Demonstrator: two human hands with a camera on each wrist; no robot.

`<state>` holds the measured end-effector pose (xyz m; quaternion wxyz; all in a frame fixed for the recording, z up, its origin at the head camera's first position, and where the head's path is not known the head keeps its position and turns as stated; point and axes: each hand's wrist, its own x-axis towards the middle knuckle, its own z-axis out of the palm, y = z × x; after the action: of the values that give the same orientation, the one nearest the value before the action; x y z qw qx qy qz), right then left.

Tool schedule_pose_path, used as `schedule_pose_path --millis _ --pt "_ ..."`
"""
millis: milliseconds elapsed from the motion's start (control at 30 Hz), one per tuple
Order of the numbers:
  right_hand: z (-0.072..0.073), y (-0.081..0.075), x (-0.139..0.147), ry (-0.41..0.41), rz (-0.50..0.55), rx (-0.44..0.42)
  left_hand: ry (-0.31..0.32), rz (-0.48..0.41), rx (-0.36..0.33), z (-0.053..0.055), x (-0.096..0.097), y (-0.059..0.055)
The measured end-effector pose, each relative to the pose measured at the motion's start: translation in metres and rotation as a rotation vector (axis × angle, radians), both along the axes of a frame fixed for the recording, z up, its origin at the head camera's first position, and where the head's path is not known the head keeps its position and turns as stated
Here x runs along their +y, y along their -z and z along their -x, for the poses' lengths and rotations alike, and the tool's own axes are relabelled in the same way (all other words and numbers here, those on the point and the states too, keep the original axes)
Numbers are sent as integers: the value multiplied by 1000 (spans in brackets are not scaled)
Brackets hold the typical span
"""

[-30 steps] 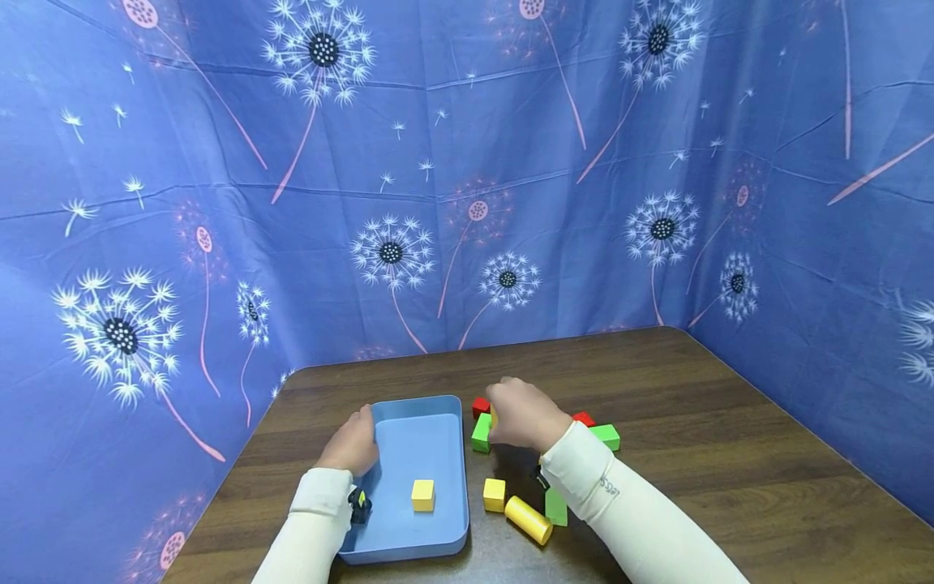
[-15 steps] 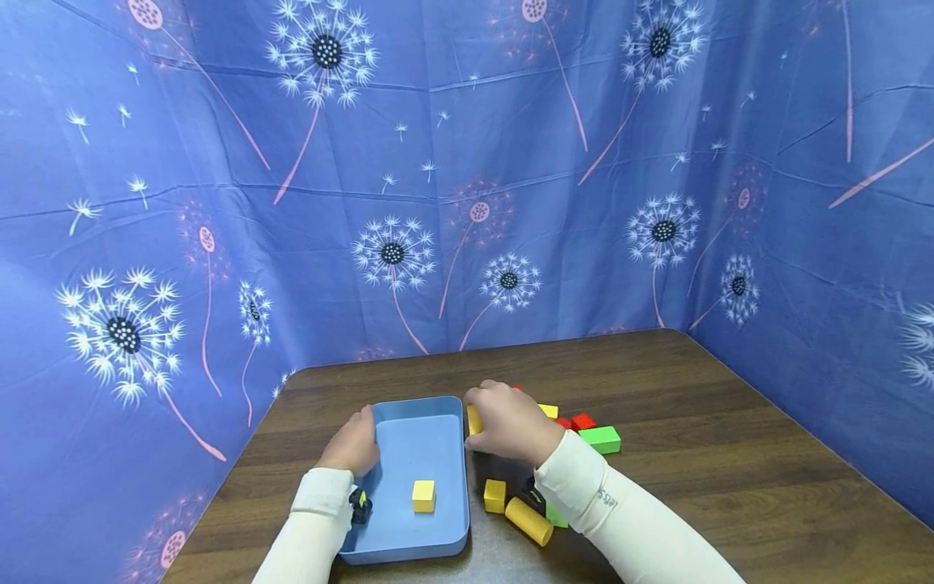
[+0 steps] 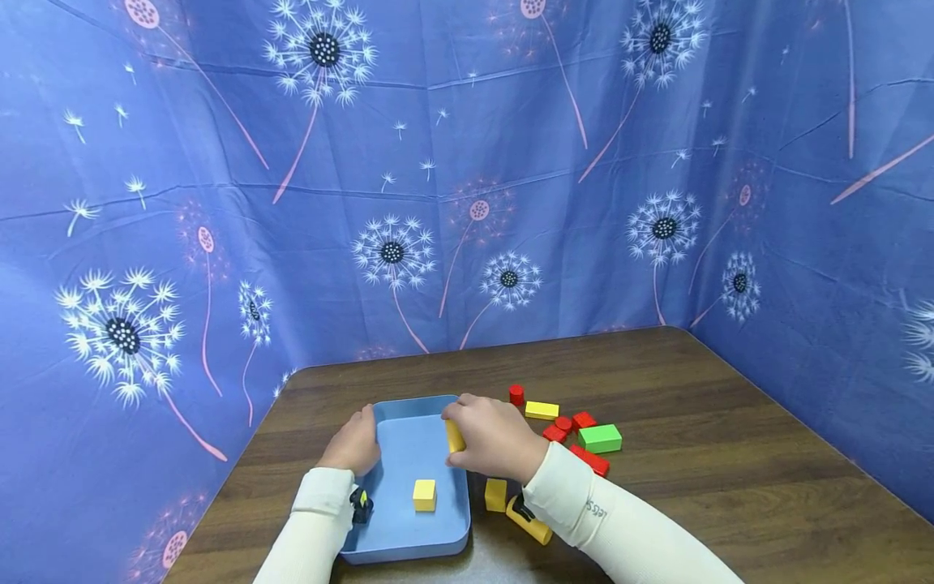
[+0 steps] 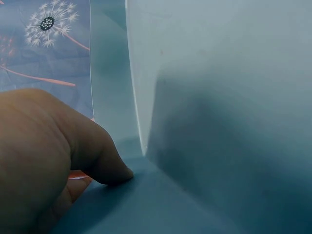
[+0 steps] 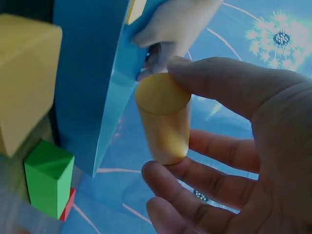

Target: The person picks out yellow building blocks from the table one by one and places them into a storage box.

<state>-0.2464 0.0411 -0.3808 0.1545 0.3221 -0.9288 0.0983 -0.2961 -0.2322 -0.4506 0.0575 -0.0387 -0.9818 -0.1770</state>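
Note:
My left hand (image 3: 352, 442) grips the left wall of a blue tray (image 3: 397, 446); the left wrist view shows the thumb (image 4: 105, 161) pressed on the inside of that wall. In my right hand (image 3: 499, 438) a yellow cylinder (image 5: 165, 119) is pinched between thumb and fingertips. That hand is over the tray's right rim, with the cylinder on the inner side in the head view. A yellow cube (image 3: 424, 495) lies on the tray floor, toward the near end.
Right of the tray stand a yellow block (image 3: 495, 495) and another yellow cylinder (image 3: 536, 529), partly behind my wrist. Farther right lie several red pieces (image 3: 589, 461), a green block (image 3: 600, 439) and a flat yellow block (image 3: 542, 410). Patterned blue cloth (image 3: 467, 162) hangs behind the table.
My right hand has moved left with the yellow cylinder, from among the blocks to over the tray's right edge. The left hand stays on the tray wall.

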Motion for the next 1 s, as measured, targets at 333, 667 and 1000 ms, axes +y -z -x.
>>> schedule_pose_path --millis 333,667,1000 --pt "-4 5 -10 -55 -45 8 -3 -6 -9 -1 0 -1" --pt "-5 10 -13 -104 -43 32 -4 2 4 1 0 -1" --pt "-7 13 -17 -109 -73 -11 3 2 10 1 0 0"
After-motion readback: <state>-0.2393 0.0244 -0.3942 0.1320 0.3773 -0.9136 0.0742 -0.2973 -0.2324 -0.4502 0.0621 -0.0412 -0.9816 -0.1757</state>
